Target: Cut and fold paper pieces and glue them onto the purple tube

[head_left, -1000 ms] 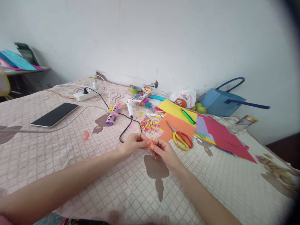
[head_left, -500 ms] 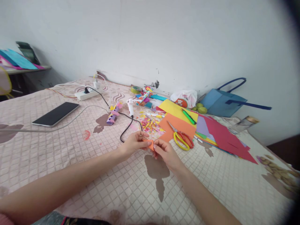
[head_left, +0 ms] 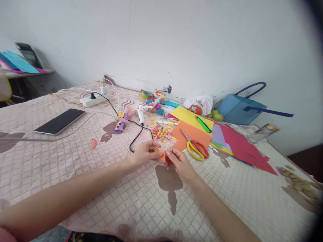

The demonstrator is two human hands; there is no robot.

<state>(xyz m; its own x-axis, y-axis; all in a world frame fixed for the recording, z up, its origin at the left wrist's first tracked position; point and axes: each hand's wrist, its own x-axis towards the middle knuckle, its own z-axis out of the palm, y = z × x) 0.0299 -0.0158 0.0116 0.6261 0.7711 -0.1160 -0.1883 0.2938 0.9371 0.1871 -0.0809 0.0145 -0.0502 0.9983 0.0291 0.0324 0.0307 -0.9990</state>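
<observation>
Still, both hands, left hand (head_left: 144, 155) and right hand (head_left: 179, 162), pinch the orange paper (head_left: 162, 154), barely shifted.

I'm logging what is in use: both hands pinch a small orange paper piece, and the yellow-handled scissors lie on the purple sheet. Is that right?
Not quite. In the head view the left hand and right hand do pinch the small orange paper piece, but the yellow-handled scissors lie on the orange sheet, not the purple sheet, which lies further right.
</observation>
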